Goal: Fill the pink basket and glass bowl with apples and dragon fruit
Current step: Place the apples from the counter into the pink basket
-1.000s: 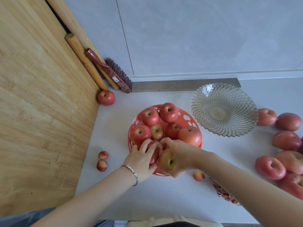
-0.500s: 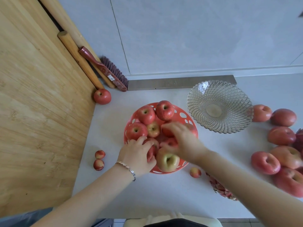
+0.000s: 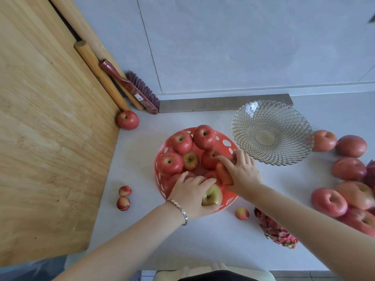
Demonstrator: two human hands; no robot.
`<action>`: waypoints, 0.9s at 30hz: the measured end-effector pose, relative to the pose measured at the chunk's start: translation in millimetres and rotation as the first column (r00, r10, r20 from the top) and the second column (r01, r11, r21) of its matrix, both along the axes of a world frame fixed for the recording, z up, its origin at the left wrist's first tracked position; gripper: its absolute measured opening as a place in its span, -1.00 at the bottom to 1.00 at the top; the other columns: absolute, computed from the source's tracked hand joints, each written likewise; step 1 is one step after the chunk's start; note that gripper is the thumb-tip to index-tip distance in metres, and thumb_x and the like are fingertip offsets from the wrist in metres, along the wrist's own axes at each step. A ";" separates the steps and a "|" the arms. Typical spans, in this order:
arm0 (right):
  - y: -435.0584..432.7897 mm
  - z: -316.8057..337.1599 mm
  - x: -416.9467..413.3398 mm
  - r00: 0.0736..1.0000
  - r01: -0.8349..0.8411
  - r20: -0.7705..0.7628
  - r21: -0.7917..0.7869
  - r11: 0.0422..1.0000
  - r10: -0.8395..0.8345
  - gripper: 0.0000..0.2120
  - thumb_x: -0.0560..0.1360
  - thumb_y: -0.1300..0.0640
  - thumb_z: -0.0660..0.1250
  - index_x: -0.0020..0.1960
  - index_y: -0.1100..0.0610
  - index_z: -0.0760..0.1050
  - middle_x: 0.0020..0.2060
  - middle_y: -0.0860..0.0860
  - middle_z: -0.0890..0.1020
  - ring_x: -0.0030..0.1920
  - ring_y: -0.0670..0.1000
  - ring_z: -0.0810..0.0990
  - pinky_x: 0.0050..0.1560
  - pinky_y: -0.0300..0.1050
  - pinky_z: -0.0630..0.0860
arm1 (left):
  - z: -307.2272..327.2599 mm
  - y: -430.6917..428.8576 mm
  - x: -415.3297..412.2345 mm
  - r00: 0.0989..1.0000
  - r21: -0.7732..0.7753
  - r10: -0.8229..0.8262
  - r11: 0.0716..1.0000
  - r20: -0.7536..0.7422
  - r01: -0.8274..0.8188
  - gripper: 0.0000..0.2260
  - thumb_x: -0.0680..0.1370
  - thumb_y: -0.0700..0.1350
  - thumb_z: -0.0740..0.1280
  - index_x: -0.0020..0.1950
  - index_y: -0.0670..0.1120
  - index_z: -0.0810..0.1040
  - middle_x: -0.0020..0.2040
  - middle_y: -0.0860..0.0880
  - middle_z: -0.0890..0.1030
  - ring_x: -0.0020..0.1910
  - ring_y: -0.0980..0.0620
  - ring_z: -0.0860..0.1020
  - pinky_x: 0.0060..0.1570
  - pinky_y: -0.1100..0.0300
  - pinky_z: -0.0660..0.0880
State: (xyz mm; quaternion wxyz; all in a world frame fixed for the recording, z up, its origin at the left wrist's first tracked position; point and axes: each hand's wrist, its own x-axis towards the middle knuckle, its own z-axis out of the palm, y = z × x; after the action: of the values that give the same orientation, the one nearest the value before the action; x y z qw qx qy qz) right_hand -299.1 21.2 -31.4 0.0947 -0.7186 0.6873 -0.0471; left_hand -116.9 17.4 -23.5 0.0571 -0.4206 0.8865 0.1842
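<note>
pink basket [image 3: 160,165]: centre frame, heaped with apples, near full
glass bowl [image 3: 272,133]: upper right, empty
left hand [image 3: 192,194]: fingers curled over yellow-green apple [image 3: 212,196]
right hand [image 3: 242,172]: spread flat over the pile
left to do: loose apples [image 3: 328,201] and dragon fruit [image 3: 276,232] at right

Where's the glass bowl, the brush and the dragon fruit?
glass bowl [image 3: 245,126]: head view, on its left rim.
brush [image 3: 142,89]: head view, on its bristles.
dragon fruit [image 3: 274,232]: head view, on its scaly pink skin.
</note>
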 end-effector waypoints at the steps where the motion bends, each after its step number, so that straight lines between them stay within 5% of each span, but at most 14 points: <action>1: 1.6 -1.6 2.8 0.999 0.034 0.033 -0.051 0.998 -0.032 -0.49 0.37 0.02 0.38 0.30 0.05 0.41 0.13 0.31 0.44 0.13 0.31 0.45 0.16 0.14 0.37 | -0.1 0.1 0.5 1.000 0.013 0.000 1.000 -0.001 0.000 -0.39 0.42 0.25 0.24 0.42 0.10 0.20 0.32 0.04 0.42 0.30 -0.04 0.38 0.44 0.05 -0.05; 5: -3.7 4.4 -0.9 0.997 0.029 -0.071 0.157 0.987 -0.018 -0.33 0.37 -0.11 0.32 0.42 -0.06 0.16 0.24 0.18 0.31 0.25 0.19 0.36 0.29 0.09 0.23 | 7.0 -3.7 -0.3 1.000 0.084 -0.012 0.996 -0.013 0.013 -0.44 0.45 0.21 0.25 0.40 0.08 0.24 0.33 0.03 0.42 0.30 -0.02 0.37 0.43 0.08 0.00; 7: -9.2 13.6 -1.0 0.999 0.001 -0.039 0.233 0.972 0.009 -0.27 0.34 -0.16 0.34 0.42 -0.06 0.11 0.26 0.15 0.28 0.28 0.19 0.30 0.32 0.12 0.20 | 15.7 -11.7 1.4 0.978 0.131 0.064 0.991 -0.200 -0.038 -0.55 0.46 0.11 0.29 0.31 0.02 0.39 0.25 0.00 0.51 0.20 -0.02 0.45 0.34 0.11 0.22; 9: -17.8 29.5 3.0 0.997 -0.032 0.075 0.218 0.975 0.016 -0.30 0.34 -0.14 0.35 0.39 -0.03 0.18 0.27 0.13 0.29 0.30 0.19 0.26 0.32 0.12 0.20 | 24.2 -25.2 8.3 0.878 0.141 0.186 0.981 -0.441 -0.137 -0.70 0.46 -0.04 0.33 0.16 -0.09 0.52 0.08 -0.06 0.60 0.03 -0.03 0.55 0.18 0.14 0.41; 12: -41.1 52.2 8.9 0.971 -0.046 0.240 0.155 0.987 0.008 -0.48 0.38 -0.02 0.37 0.30 0.00 0.34 0.21 0.09 0.41 0.25 0.14 0.34 0.25 0.05 0.29 | 27.9 -57.9 26.0 0.715 0.149 0.401 0.908 -0.572 -0.391 -0.80 0.43 -0.25 0.34 0.05 -0.15 0.56 -0.04 -0.08 0.58 -0.01 -0.02 0.54 0.12 0.34 0.36; 16: -75.8 70.2 24.7 0.868 -0.079 0.496 0.103 0.992 0.017 -0.77 0.40 0.13 0.38 0.06 0.07 0.55 -0.07 0.02 0.62 -0.07 -0.01 0.56 0.02 -0.20 0.46 | 23.6 -114.9 61.1 0.522 0.342 0.737 0.668 -0.430 -0.661 -0.69 0.44 -0.28 0.32 0.18 -0.17 0.47 0.19 -0.20 0.48 0.16 -0.11 0.48 0.22 0.12 0.39; 22: -139.9 72.1 57.4 0.889 -0.224 0.432 0.123 0.967 0.151 -0.80 0.43 0.16 0.32 0.04 0.03 0.55 -0.13 -0.06 0.62 -0.10 -0.04 0.57 0.01 -0.16 0.49 | 9.9 -204.7 121.2 0.459 0.179 0.867 0.492 -0.195 -0.852 -0.34 0.37 -0.11 0.43 0.40 0.01 0.23 0.37 -0.21 0.24 0.26 -0.26 0.36 0.28 -0.01 0.36; 27: -172.0 65.2 69.8 0.885 -0.250 0.437 0.154 0.956 0.161 -0.80 0.45 0.10 0.31 0.07 -0.02 0.53 -0.06 -0.08 0.59 0.00 -0.05 0.55 0.11 -0.16 0.43 | -20.0 -260.8 136.8 0.525 0.111 0.849 0.529 -0.061 -0.841 -0.18 0.32 -0.01 0.49 0.46 0.07 0.11 0.43 -0.16 0.14 0.31 -0.24 0.33 0.29 -0.02 0.36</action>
State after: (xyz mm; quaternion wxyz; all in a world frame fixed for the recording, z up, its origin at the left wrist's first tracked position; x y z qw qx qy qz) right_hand -229.3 -150.8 33.8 0.3185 -0.7470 0.5714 -0.1189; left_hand 19.9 -243.3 -43.5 -0.0726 -0.7845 0.5668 0.2411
